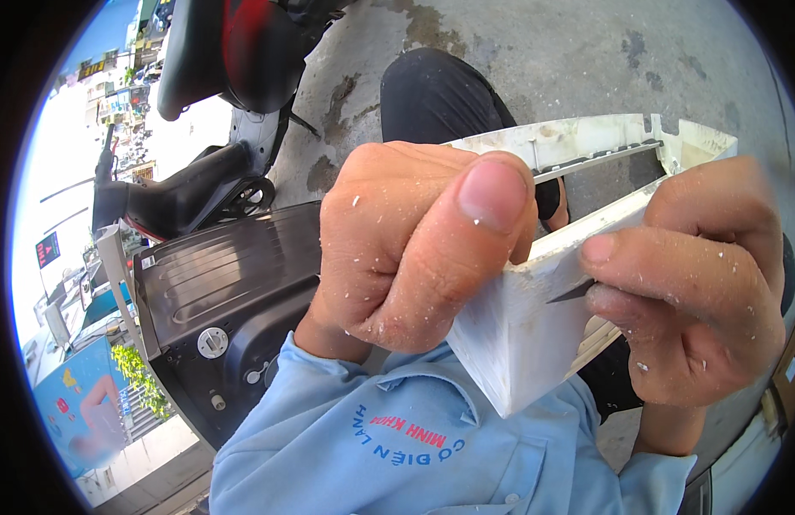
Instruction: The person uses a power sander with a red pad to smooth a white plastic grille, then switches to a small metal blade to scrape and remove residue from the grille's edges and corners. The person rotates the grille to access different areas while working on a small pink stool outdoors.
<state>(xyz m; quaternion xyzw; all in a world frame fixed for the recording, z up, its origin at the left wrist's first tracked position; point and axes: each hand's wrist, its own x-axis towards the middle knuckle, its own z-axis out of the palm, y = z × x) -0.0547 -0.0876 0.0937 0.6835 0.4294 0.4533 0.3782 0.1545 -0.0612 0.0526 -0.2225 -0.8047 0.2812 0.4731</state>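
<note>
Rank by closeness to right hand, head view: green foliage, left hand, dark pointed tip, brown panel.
1. Dark pointed tip: in the right hand.
2. Left hand: picture centre.
3. Brown panel: left of it.
4. Green foliage: farther left, background.

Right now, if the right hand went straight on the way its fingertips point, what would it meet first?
Probably the white frame: the right hand points left at its near end, and the dark pointed blade it pinches overlaps that end in view. Whether the tip touches is unclear.
</note>
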